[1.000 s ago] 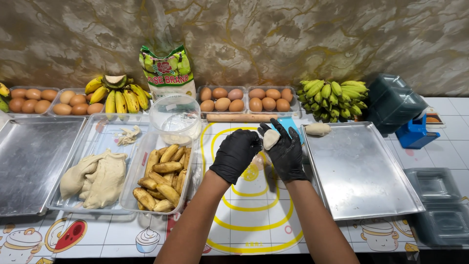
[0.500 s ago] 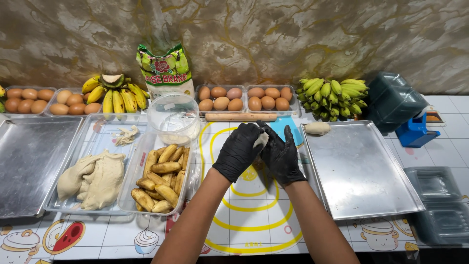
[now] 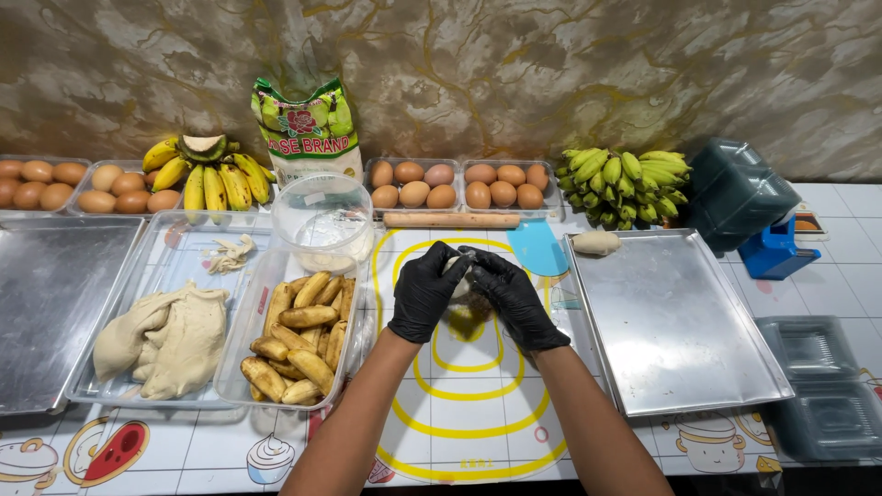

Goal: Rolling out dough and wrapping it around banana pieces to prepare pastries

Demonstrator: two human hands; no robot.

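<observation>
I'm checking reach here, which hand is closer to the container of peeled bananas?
Left. The left hand is just to the right of the container of peeled bananas, while the right hand sits farther right over the mat, beyond the left hand.

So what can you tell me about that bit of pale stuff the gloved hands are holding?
The dough piece is a small, pale cream lump, soft-looking and mostly hidden. It sits pinched between the left hand and right hand, both in black gloves, above the white mat with yellow rings. Only a sliver shows between the fingers, so its full shape cannot be told.
</observation>
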